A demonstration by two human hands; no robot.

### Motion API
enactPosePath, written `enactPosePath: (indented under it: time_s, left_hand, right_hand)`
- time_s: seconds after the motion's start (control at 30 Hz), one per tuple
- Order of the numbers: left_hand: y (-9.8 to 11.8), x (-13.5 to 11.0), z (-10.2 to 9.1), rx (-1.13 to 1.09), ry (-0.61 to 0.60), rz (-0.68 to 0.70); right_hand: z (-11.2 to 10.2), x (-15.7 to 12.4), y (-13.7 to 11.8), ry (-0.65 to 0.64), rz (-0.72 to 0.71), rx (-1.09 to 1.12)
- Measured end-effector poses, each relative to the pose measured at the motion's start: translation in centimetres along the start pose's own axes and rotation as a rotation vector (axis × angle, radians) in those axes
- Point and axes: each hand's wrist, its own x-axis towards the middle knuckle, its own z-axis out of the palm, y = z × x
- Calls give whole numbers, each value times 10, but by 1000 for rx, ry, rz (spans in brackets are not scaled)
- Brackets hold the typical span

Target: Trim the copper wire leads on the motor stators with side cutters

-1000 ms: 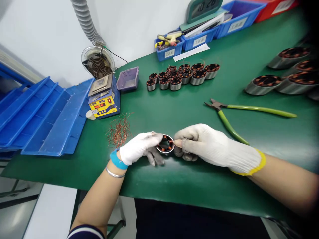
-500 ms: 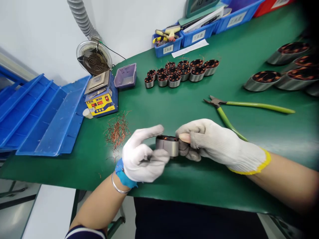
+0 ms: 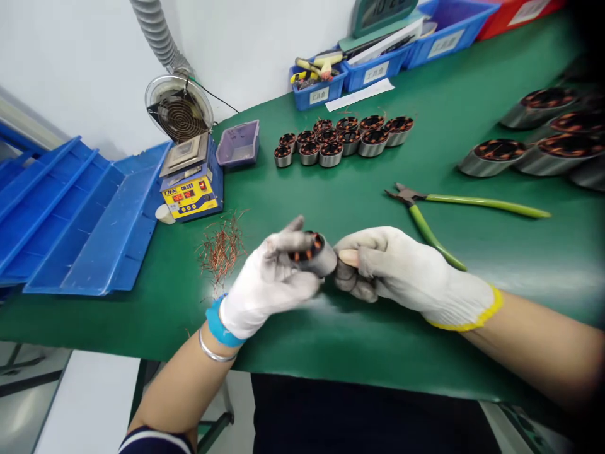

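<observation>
A motor stator (image 3: pixel 321 260), a steel ring with copper windings inside, is tilted in my left hand (image 3: pixel 271 277). That white-gloved hand has its fingers and thumb around the ring, slightly blurred by motion. Close against the stator's right side, my right hand (image 3: pixel 385 265) has its gloved fingers pinched together, with a bare thumb tip showing. Whatever lies between those fingers is hidden. Green-handled cutting pliers (image 3: pixel 411 195) rest with handles spread on the green table just beyond my right hand. A heap of copper wire clippings (image 3: pixel 222 249) lies left of my left hand.
Several small stators (image 3: pixel 348 139) stand grouped at the back, with larger ones (image 3: pixel 494 157) at the right. A yellow-blue soldering pot (image 3: pixel 191 195), a purple tray (image 3: pixel 239 144) and a fume fan (image 3: pixel 180 120) are at left. Blue bins (image 3: pixel 317 94) line the wall; blue racks (image 3: pixel 94 233) stand far left.
The stator has tipped from upright so its winding face leans toward the left. My left hand has turned and wrapped closer around it. My right hand stays nearly in place.
</observation>
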Motion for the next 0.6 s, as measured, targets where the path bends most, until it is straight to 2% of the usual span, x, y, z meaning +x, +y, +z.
enactPosePath:
  time_s: [0.1, 0.17, 0.2, 0.23, 0.27, 0.33, 0.37, 0.4, 0.5, 0.53, 0.57, 0.6]
  left_hand:
    - [7, -11, 4, 236, 15, 124]
    - [7, -13, 4, 340, 147, 155]
    - [5, -12, 3, 345, 192, 132]
    - [2, -9, 2, 315, 184, 59]
    - [-1, -6, 0, 254, 102, -64]
    - [-10, 0, -3, 110, -179, -338]
    - [-14, 3, -3, 76, -232, -374]
    - [-18, 5, -2, 82, -194, -325]
    - [-27, 7, 1, 153, 180, 47]
    - [-28, 8, 1, 110, 192, 50]
    - [-29, 9, 1, 19, 108, -48]
    - [-29, 11, 1, -98, -20, -204]
  right_hand:
    - [2, -2, -1, -75, 1, 46]
    - [0, -6, 0, -133, -35, -57]
    - [-2, -7, 1, -134, -63, -156]
    - [-4, -9, 2, -111, -102, -278]
    - [-6, -9, 3, -71, -145, -408]
    - [-9, -9, 3, 23, -205, -592]
    - [-9, -8, 3, 58, -206, -591]
    - [-9, -7, 2, 76, -186, -516]
    - [-7, -5, 0, 73, -81, -159]
    - [-6, -5, -1, 66, -70, -94]
    - [-5, -5, 0, 56, -77, -79]
    - [-4, -5, 0, 44, -95, -102]
